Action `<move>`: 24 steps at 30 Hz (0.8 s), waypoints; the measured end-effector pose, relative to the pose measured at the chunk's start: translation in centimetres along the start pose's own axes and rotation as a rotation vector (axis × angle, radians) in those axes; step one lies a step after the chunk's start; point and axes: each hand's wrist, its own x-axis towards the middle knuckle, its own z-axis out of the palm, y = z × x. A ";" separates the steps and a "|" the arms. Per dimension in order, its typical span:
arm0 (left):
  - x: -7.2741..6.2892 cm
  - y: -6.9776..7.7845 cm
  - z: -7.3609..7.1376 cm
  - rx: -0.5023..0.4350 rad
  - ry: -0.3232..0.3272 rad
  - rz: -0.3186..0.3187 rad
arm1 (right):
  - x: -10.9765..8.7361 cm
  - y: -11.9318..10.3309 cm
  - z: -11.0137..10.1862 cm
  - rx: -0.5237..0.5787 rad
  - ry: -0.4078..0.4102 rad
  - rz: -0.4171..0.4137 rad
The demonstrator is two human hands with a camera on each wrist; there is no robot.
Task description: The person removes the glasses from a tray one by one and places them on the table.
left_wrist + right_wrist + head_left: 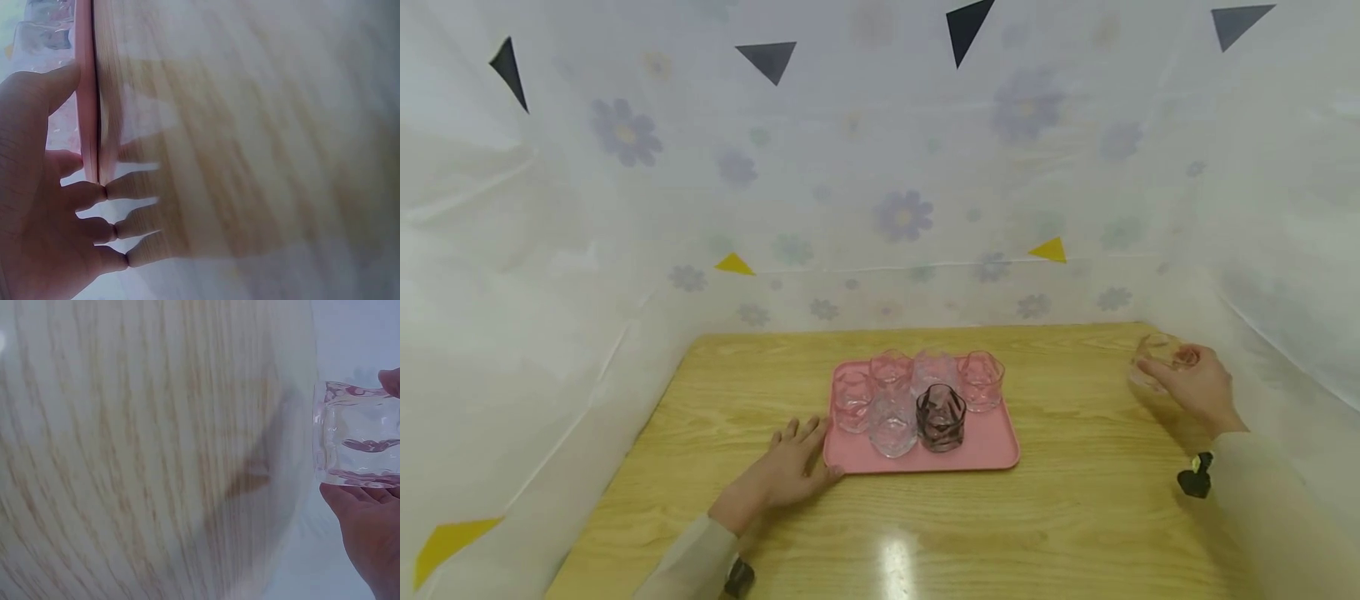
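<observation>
My right hand (pixel 1198 387) grips a clear, faintly pink drinking glass (pixel 1152 360) at the table's far right, thumb on one side and fingers on the other. In the right wrist view, the glass (pixel 359 437) appears held just above the tabletop. At the centre, a pink tray (pixel 985 454) carries several faceted glasses, among them a dark grey glass (pixel 941 421), a clear glass (pixel 892 429) and a pink-tinted glass (pixel 982 383). Spread at the tray's left front corner is my left hand (pixel 786 471). Its thumb (pixel 64 84) touches the tray's rim, with the other fingertips on the table.
The wooden table (pixel 1075 517) is enclosed at the back and both sides by white flower-printed sheeting (pixel 820 192). Near the right hand, the side sheet (pixel 1285 333) stands close. A dark device (pixel 1195 475) is strapped at the right wrist.
</observation>
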 end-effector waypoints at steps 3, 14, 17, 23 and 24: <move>0.0 0.1 -0.1 0.000 0.003 0.005 | 0.1 0.4 0.0 0.002 0.018 0.001; 0.1 0.2 -0.1 0.012 0.008 0.012 | 0.6 1.8 -0.5 -0.007 0.041 0.060; 0.2 0.1 -0.1 0.017 0.008 0.012 | 0.8 2.0 -0.6 -0.005 0.040 0.072; 0.1 0.1 -0.1 0.019 -0.003 0.005 | 0.7 2.2 -0.4 0.015 0.023 0.081; 0.1 0.1 -0.1 0.017 -0.005 0.003 | 0.7 2.2 -0.4 0.014 0.020 0.085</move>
